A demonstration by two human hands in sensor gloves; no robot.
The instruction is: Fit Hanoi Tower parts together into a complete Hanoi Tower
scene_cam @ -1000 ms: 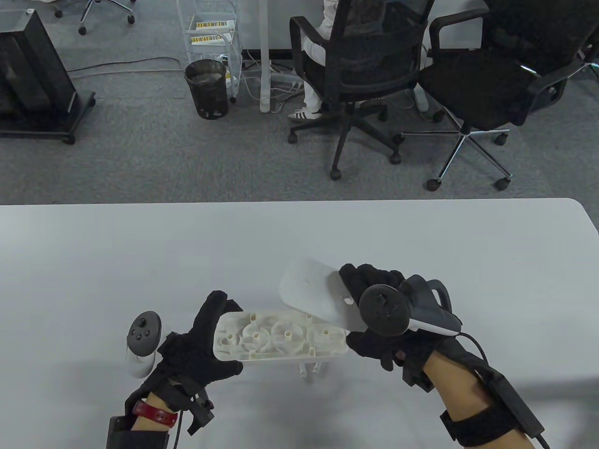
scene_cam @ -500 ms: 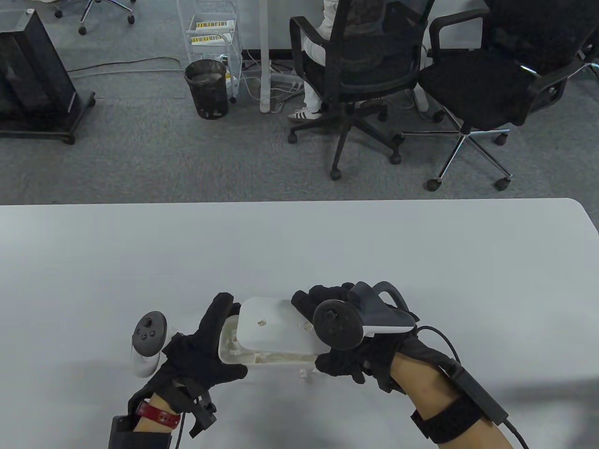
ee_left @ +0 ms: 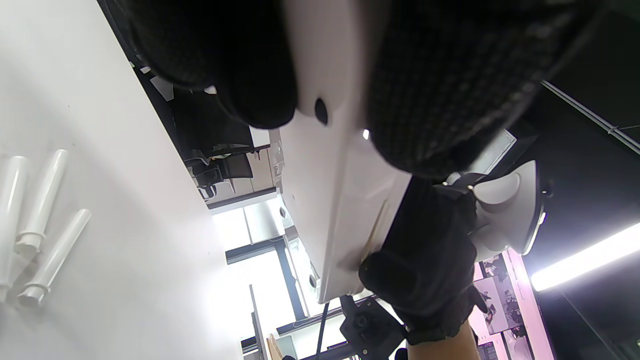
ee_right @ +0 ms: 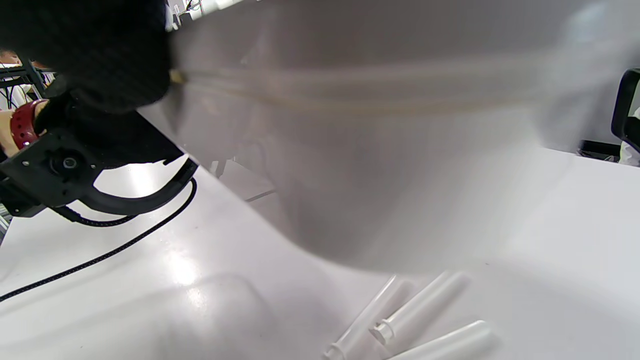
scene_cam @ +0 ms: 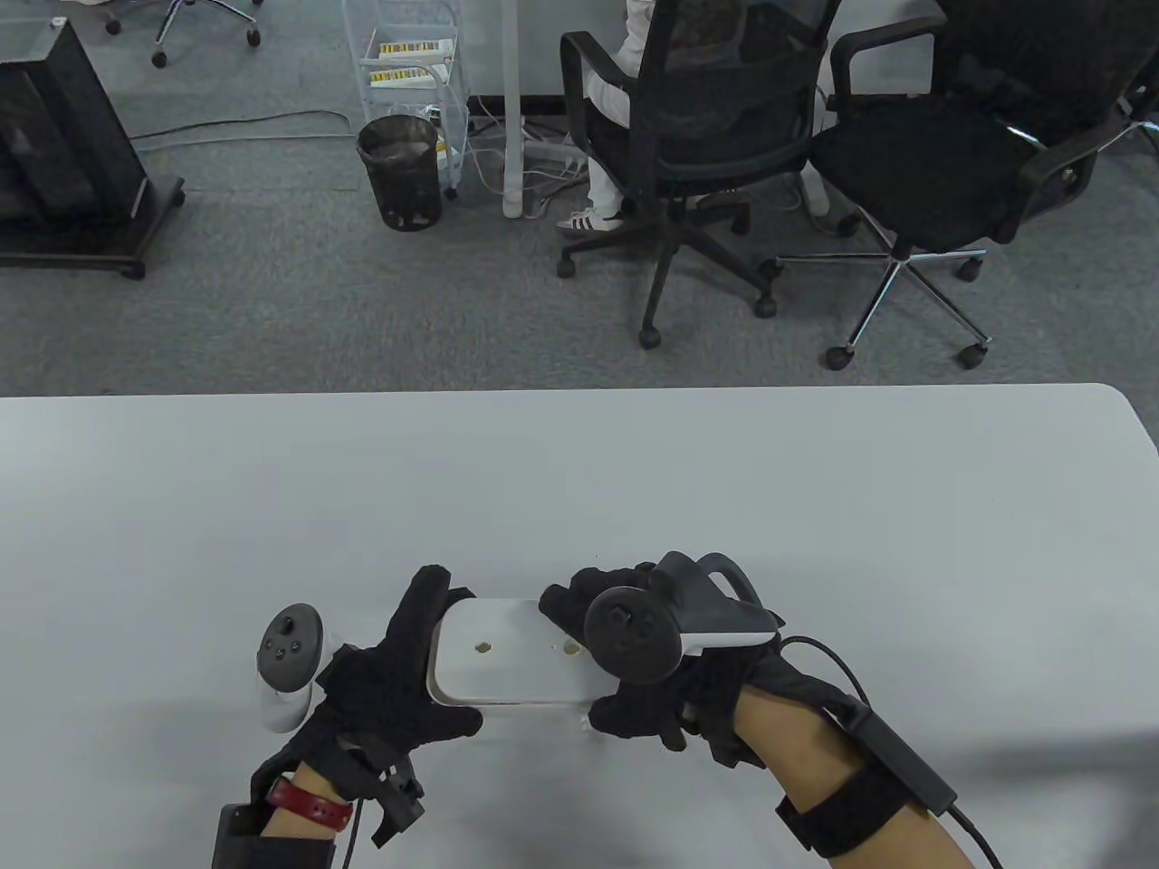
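A white Hanoi Tower base (scene_cam: 507, 665) is held above the table between both hands, with its flat cover plate lying on the ribbed lower half. My left hand (scene_cam: 398, 674) grips its left end. My right hand (scene_cam: 634, 670) grips its right end. The joined base shows from below in the left wrist view (ee_left: 340, 200) and fills the top of the right wrist view (ee_right: 375, 125). Three white pegs (ee_left: 35, 225) lie on the table under the base, also seen in the right wrist view (ee_right: 415, 315); only a tip (scene_cam: 584, 721) shows in the table view.
The white table (scene_cam: 815, 507) ends at a far edge and a rounded right corner. Beyond it stand office chairs (scene_cam: 688, 136), a bin (scene_cam: 398, 172) and a wire cart on the carpet.
My right hand brought the cover plate left and down onto the ribbed half held by my left hand. The plate now lies flat and covers the ribs.
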